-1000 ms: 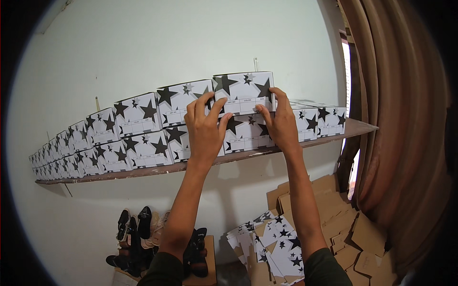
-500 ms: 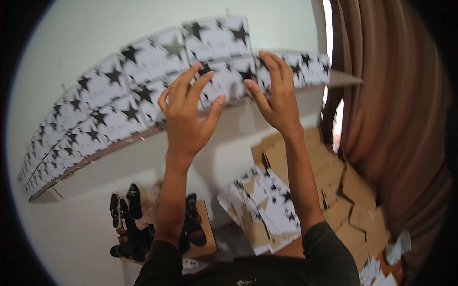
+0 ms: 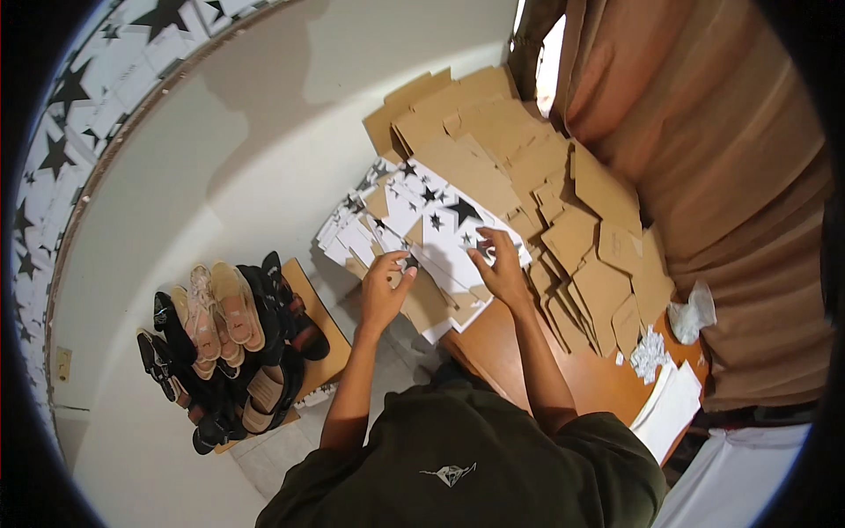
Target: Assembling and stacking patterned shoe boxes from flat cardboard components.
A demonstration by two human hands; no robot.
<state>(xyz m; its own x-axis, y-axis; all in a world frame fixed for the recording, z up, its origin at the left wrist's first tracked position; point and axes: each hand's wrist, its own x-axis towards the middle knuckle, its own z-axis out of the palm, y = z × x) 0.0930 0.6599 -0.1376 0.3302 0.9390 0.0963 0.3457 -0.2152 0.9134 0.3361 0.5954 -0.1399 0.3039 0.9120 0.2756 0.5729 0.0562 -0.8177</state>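
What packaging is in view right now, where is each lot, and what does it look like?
Flat star sheets: on the table under both hands, white with black stars.
Brown blanks: piled behind and right of them, plain cardboard cut-outs.
Star boxes: shelf row at upper left, white, black stars.
White sheets: table's right end, plain.

— What is the room like?
— A plain white plastered wall [image 3: 264,132] fills the upper left, with a long wooden wall shelf [image 3: 132,114] curving along it. Heavy brown curtains [image 3: 704,158] hang on the right.

— Any daylight?
— A bright narrow strip of window [image 3: 550,62] shows between the curtain folds.

— And below?
— Pale grey floor tiles [image 3: 282,449] and an orange-brown wooden table [image 3: 528,361].
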